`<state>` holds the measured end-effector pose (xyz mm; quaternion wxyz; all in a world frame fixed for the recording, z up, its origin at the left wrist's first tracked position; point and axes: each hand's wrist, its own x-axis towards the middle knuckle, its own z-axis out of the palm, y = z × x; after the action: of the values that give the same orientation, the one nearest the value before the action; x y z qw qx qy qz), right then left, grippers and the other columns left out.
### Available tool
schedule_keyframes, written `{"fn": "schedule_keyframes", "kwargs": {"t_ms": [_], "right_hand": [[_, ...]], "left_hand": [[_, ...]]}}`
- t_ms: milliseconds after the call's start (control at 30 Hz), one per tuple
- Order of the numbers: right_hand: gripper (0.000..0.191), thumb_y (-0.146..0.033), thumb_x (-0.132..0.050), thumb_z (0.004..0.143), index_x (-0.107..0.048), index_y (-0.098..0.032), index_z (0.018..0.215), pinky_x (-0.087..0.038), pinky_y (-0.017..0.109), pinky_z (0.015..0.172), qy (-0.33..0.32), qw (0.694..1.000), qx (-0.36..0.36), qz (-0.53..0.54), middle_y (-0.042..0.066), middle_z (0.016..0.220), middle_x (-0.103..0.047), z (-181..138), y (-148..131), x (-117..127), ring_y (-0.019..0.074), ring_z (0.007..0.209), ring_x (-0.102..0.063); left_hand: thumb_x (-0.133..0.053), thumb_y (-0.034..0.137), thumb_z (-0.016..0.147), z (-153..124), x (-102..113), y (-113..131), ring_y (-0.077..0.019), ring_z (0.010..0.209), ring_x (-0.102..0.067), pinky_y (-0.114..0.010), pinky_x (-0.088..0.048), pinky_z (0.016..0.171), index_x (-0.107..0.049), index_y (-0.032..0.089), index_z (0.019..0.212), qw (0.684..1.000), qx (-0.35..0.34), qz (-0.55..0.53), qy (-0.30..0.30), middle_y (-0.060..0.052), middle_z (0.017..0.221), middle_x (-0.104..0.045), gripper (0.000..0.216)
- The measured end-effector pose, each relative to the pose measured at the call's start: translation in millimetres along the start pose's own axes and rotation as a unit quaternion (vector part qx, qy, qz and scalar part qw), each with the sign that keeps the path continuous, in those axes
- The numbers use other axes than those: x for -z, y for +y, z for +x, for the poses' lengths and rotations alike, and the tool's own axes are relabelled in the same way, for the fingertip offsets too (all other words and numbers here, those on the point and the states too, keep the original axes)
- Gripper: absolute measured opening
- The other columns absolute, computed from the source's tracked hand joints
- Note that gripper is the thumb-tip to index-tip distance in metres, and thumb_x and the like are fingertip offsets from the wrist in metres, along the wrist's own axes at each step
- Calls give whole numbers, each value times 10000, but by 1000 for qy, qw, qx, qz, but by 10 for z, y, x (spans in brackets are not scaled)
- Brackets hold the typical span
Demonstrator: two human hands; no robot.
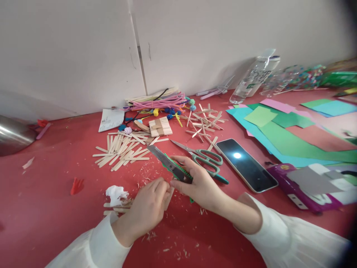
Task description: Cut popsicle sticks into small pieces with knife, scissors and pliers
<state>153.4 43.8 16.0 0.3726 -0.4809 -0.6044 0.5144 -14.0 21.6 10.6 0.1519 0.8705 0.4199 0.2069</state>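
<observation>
We judged the step in hand to be trimming or shaving wood: our right hand (199, 182) was wrapped around a green-and-grey utility knife with a long steel blade (167, 163), while our left hand (149, 203) was curled narrow, pinching a thin, pale wooden stick (169, 199) low before us, near the knife's handle end. Fine pale wood shavings (166, 250) lay around and below both hands. The next move, we thought, called for a firm pinch and fingertips well clear of the blade, whose sharp side we could not tell. On our right, room was tight: grey-green-handled scissors (196, 152) lay just beside the hand, with a black-screened phone (248, 165) beyond. The smooth red tabletop (55, 167) gave more space leftward; its near edge was out of view.
</observation>
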Motion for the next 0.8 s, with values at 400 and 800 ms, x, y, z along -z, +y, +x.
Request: {"fn": "schedule_keyframes", "kwargs": {"t_ms": [400, 800], "right_hand": [[478, -248, -677, 650, -496, -168, 1084, -393, 202, 410, -64, 980, -138, 129, -99, 552, -505, 45, -93, 92, 74, 429, -481], [461, -201, -652, 691, -494, -197, 1124, -439, 252, 462, 28, 995, -82, 38, -58, 679, -557, 37, -39, 45, 105, 486, -511]], "left_hand": [[-302, 122, 909, -16, 40, 13, -152, 647, -501, -256, -417, 564, -384, 223, 764, 996, -37, -67, 36, -5, 710, -502, 195], [-440, 239, 920, -25, -50, -61, -163, 657, -568, -271, -430, 590, -523, 199, 771, 998, 25, -33, 48, -9, 705, -595, 176]]}}
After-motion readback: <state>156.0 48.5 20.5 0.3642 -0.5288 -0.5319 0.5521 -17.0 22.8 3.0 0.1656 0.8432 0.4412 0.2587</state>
